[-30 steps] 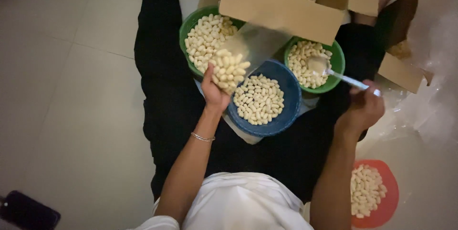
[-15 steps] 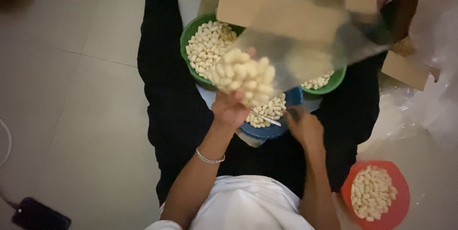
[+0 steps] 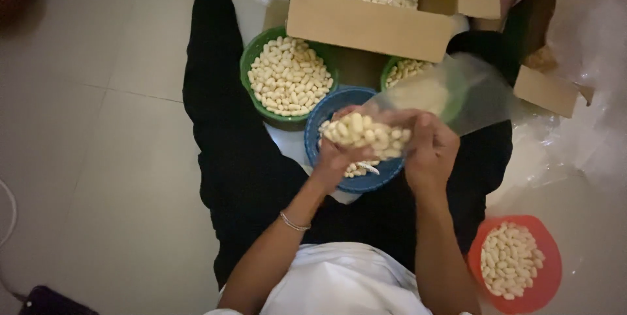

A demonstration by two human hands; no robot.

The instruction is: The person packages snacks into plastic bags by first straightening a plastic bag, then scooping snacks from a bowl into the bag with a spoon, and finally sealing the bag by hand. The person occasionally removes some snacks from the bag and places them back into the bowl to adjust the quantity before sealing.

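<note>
A clear plastic bag (image 3: pixel 418 102) partly filled with small white oblong pieces is held over the blue bowl (image 3: pixel 326 116). My left hand (image 3: pixel 336 158) grips the bag's filled end from below. My right hand (image 3: pixel 428 151) holds the bag beside it, fingers curled over the plastic. The bag's empty upper part stretches up to the right. A few white pieces and a white spoon handle show in the blue bowl under my hands.
A green bowl (image 3: pixel 251 60) full of white pieces sits at the left; a second green bowl (image 3: pixel 392 70) is half hidden behind the bag. An open cardboard box (image 3: pixel 369 24) holds filled bags. A red bowl (image 3: pixel 548 269) of pieces stands at the lower right.
My right hand let go of the spoon and came over to grip the bag. The bag came down from tilted high to just above the blue bowl.
</note>
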